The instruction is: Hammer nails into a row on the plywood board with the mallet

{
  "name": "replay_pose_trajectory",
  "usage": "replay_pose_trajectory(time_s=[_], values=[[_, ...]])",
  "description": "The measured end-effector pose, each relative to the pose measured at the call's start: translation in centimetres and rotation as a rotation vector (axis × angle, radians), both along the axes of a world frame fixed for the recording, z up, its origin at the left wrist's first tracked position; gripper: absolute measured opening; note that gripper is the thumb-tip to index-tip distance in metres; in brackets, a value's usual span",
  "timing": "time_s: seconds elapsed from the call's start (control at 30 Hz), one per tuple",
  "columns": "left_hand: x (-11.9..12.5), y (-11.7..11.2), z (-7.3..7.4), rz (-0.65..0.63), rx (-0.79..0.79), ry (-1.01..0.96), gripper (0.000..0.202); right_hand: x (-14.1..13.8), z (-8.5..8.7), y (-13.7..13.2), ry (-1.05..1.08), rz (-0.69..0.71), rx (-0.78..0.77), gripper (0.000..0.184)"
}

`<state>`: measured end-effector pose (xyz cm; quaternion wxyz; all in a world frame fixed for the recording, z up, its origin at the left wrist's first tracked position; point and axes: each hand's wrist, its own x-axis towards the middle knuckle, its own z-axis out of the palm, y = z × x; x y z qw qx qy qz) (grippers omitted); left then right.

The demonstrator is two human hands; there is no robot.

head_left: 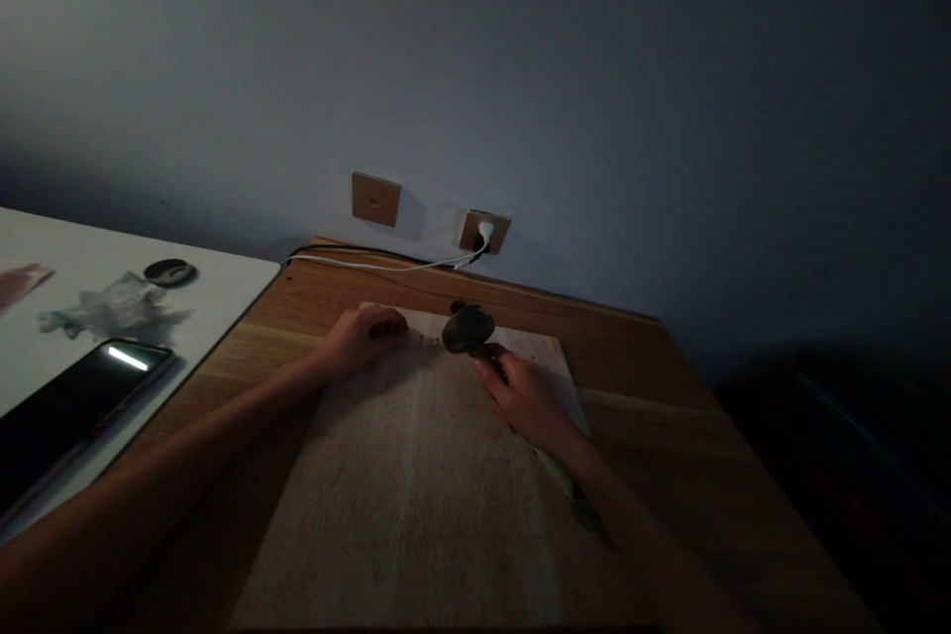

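Note:
My right hand [524, 396] is wrapped round the handle of a hammer [469, 329], close below its dark round head. The handle runs back beneath my right forearm. The head is over the far part of a pale, worn wooden board [446, 475]. At the board's far left corner, my left hand [364, 337] rests with its fingers curled together. What those fingertips hold, if anything, is too dark to make out. A few tiny light bits [436, 342] show on the board between the left fingertips and the hammer head.
The board lies on a brown wooden table [654, 436] against a grey wall. White and black cables [357, 264] run along the back edge to a wall socket [484, 232]. On a white surface at left are a phone [81, 416], crumpled clear plastic [119, 305] and a dark round object [167, 271].

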<state>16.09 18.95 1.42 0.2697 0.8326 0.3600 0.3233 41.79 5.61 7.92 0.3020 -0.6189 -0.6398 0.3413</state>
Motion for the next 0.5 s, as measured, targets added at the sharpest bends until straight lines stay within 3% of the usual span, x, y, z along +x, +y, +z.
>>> replay_pose_trajectory(time_s=[0.17, 0.37, 0.5], values=[[-0.2, 0.2, 0.3, 0.007, 0.017, 0.027, 0.023, -1.6, 0.1, 1.8, -0.054, 0.048, 0.014, 0.018], [-0.7, 0.5, 0.2, -0.069, 0.074, 0.058, 0.027, -3.7, 0.1, 3.5, -0.161, 0.111, 0.047, 0.016], [-0.8, 0.5, -0.4, -0.022, 0.068, 0.093, 0.051, -4.8, -0.4, 4.2, -0.258, 0.138, 0.073, 0.017]])
